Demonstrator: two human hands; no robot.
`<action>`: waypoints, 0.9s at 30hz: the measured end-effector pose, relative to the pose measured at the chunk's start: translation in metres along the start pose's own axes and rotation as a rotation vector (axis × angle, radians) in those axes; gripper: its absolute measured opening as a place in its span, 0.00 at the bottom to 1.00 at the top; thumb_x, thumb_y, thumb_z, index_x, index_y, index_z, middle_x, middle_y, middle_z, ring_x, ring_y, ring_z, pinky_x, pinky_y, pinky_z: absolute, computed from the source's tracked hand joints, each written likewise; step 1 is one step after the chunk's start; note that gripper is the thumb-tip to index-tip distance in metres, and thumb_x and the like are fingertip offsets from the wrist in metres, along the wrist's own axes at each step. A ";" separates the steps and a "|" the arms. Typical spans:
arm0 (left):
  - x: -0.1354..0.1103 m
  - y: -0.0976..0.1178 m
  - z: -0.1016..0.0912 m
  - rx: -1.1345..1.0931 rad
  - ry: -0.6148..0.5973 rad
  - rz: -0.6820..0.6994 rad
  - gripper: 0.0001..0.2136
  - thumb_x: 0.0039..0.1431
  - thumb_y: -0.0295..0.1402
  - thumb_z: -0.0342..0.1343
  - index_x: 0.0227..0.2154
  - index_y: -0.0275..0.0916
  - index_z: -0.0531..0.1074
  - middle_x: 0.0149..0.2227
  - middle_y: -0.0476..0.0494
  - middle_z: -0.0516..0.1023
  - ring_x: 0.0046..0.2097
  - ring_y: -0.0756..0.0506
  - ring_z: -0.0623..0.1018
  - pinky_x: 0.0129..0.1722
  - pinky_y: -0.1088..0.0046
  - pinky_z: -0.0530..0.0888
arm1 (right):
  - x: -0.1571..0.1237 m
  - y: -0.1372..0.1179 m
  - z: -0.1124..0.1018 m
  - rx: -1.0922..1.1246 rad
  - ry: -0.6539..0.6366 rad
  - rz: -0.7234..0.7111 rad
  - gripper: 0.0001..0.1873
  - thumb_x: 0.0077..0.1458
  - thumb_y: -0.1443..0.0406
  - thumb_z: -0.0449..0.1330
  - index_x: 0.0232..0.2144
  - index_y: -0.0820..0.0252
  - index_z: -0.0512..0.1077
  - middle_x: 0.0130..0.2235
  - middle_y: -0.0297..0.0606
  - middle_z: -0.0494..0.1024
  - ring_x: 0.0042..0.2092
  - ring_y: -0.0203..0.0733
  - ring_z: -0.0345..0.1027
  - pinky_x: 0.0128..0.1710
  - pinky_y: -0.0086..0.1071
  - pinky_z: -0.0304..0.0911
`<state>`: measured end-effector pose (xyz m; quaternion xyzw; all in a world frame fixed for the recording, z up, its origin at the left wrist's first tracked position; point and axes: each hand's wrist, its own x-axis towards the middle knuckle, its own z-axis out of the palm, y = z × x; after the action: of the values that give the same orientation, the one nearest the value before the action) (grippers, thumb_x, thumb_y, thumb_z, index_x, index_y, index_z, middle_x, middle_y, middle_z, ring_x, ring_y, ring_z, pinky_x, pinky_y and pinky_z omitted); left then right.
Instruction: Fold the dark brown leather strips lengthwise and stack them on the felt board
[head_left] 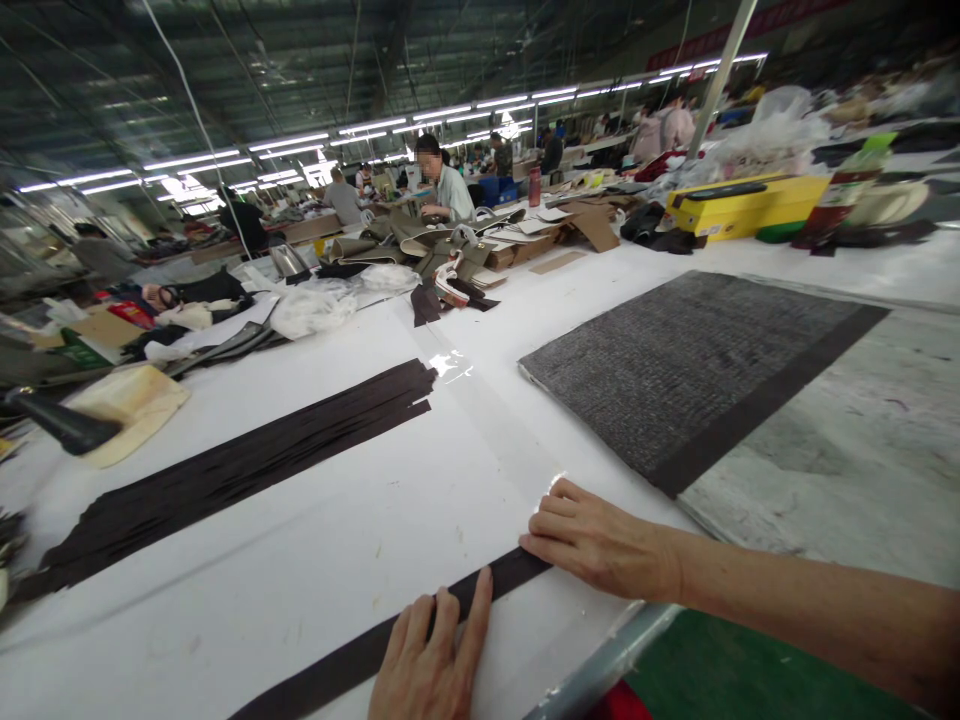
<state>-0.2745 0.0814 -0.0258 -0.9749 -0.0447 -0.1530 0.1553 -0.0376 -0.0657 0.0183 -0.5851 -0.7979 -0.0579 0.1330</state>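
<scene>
Both hands flat, fingers spread, pinning a long dark brown fabric strip [420, 635] along the white table's [315, 540] near edge: left hand [431, 660] mid-strip, right hand [600, 545] on its far-right end.

This is a very big workroom with a dark roof [247, 60] across the top of the frame. Long rows of bright tube lights [442, 112] run under it, from the left side to the upper right. Long white tables [337, 520] fill the room, and a green floor [720, 680] shows at the bottom right.
</scene>
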 end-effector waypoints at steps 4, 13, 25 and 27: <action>0.003 0.000 -0.005 -0.001 -0.007 -0.002 0.29 0.56 0.23 0.50 0.62 0.43 0.56 0.42 0.43 0.68 0.42 0.43 0.68 0.43 0.66 0.68 | 0.000 -0.001 -0.003 -0.051 0.021 -0.017 0.14 0.66 0.72 0.44 0.43 0.68 0.69 0.32 0.39 0.68 0.35 0.41 0.58 0.41 0.38 0.54; 0.007 0.001 -0.010 -0.002 -0.060 0.005 0.29 0.53 0.22 0.52 0.60 0.42 0.61 0.40 0.45 0.69 0.41 0.42 0.67 0.42 0.65 0.67 | -0.004 -0.004 -0.009 -0.103 -0.007 -0.018 0.15 0.65 0.73 0.44 0.44 0.69 0.69 0.31 0.39 0.67 0.34 0.41 0.57 0.41 0.39 0.56; 0.012 0.007 -0.011 -0.016 -0.049 -0.030 0.28 0.55 0.23 0.51 0.60 0.42 0.60 0.37 0.44 0.67 0.38 0.43 0.67 0.41 0.65 0.67 | -0.015 -0.004 -0.010 -0.050 -0.061 0.014 0.17 0.65 0.74 0.43 0.51 0.72 0.66 0.36 0.43 0.70 0.37 0.42 0.59 0.45 0.42 0.54; 0.012 0.007 -0.011 -0.019 -0.045 -0.030 0.28 0.56 0.23 0.50 0.61 0.42 0.59 0.37 0.44 0.67 0.38 0.43 0.67 0.41 0.65 0.68 | -0.018 -0.004 -0.011 0.014 -0.088 0.068 0.19 0.63 0.74 0.44 0.53 0.70 0.64 0.40 0.44 0.70 0.40 0.43 0.60 0.48 0.43 0.53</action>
<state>-0.2649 0.0714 -0.0144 -0.9787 -0.0613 -0.1340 0.1427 -0.0348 -0.0863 0.0240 -0.6127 -0.7831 -0.0220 0.1040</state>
